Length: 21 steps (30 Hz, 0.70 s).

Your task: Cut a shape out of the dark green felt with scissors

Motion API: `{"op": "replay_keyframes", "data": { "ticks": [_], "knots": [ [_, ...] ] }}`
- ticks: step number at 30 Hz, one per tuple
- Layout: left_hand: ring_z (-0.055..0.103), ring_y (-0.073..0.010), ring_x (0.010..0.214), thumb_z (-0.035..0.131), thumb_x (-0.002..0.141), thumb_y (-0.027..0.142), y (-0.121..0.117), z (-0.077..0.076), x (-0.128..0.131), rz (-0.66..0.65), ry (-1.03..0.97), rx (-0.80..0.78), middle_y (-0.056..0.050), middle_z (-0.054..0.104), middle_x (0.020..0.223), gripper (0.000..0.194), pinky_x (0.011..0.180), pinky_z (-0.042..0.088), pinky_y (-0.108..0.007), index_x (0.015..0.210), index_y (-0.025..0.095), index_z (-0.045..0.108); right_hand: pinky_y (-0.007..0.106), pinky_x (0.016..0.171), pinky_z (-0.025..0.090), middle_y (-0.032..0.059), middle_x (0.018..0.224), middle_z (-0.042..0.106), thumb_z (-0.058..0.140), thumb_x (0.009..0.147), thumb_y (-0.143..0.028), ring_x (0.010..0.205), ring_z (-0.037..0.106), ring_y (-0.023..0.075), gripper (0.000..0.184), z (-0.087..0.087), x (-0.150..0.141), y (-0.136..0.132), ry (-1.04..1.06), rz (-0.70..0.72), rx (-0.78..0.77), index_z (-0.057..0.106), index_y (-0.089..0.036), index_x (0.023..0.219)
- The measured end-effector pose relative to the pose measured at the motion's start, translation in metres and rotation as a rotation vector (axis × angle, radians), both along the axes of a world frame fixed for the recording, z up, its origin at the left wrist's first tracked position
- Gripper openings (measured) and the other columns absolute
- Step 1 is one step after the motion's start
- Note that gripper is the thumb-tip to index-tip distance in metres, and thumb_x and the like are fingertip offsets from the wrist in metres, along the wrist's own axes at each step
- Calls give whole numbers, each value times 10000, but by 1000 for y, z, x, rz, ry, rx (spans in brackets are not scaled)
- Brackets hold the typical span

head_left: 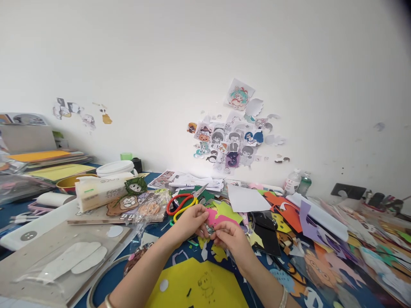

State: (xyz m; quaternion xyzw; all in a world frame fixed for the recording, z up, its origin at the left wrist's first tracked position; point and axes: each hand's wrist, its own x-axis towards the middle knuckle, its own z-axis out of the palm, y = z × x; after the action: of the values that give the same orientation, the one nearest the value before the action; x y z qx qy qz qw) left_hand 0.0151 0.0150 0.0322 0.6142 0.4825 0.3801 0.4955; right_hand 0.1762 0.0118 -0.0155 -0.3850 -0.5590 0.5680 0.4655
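My left hand and my right hand meet over the middle of the table, fingertips pinched together on a small object too small to make out. Just behind the fingers lies a pink foam piece. Scissors with red and yellow handles lie beyond my left hand, blades pointing up right. Under my forearms sits a yellow foam sheet with a small pencil drawing. A bracelet shows on each wrist.
Coloured foam scraps and black pieces crowd the right side. A tissue box, bowl, white lids, and a plastic bag with white ovals stand left. Bottles stand by the wall, which carries stickers.
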Motion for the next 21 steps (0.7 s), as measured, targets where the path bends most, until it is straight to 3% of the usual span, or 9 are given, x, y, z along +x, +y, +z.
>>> {"op": "replay_keyframes", "data": {
  "ticks": [7,15,21],
  "knots": [
    [613,-129,520,506,684,606,0,-6,0,-172,8,-55,7,635,757,437,493,453,-250,800,208,365,264,577,453,-29,565,596,558,725,-232,571,580,154,93,2,0,2,-69,-14,116,526,-188,801],
    [640,-156,576,510,746,406,-6,0,2,-183,48,-76,5,637,631,236,543,495,-266,770,201,395,265,568,422,-56,580,545,450,769,-170,560,545,147,94,2,1,-2,-157,-17,250,426,-212,849],
    [651,-179,603,550,717,312,-3,-5,6,-142,42,-89,25,607,551,188,595,531,-316,714,196,402,268,543,400,-47,586,547,463,777,-184,559,537,158,116,3,1,-4,-234,-54,315,433,-212,885]
  ]
}}
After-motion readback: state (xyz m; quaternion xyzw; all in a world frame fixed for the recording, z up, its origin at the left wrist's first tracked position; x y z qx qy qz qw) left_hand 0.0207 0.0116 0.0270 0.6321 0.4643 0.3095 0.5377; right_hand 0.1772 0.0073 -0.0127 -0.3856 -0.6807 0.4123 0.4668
